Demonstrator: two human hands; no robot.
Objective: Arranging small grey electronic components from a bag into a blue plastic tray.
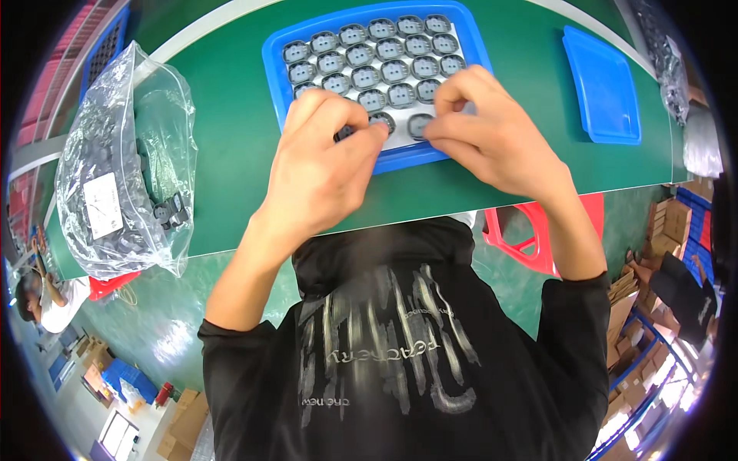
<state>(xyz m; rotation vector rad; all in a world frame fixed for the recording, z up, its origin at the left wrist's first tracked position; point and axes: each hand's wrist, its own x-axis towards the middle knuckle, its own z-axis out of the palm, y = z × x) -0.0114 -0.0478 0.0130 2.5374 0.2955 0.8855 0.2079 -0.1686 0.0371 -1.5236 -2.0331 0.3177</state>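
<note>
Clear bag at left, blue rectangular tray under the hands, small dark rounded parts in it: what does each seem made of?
Clear bag: thin glossy plastic film; creases glint, contents show through.
Blue rectangular tray: probably smooth moulded plastic; even colour, rounded corners.
Small dark rounded parts: perhaps glossy hard plastic; faint rim highlights, metal possible.

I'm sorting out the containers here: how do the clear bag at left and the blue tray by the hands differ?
The bag is see-through and crumpled; the tray is solid blue and holds its shape.
The bag's dark parts lie jumbled; the tray's round dark pieces sit in rows.
The bag shows a white label; the tray shows a white lining.
Both rest on the green table.
</note>
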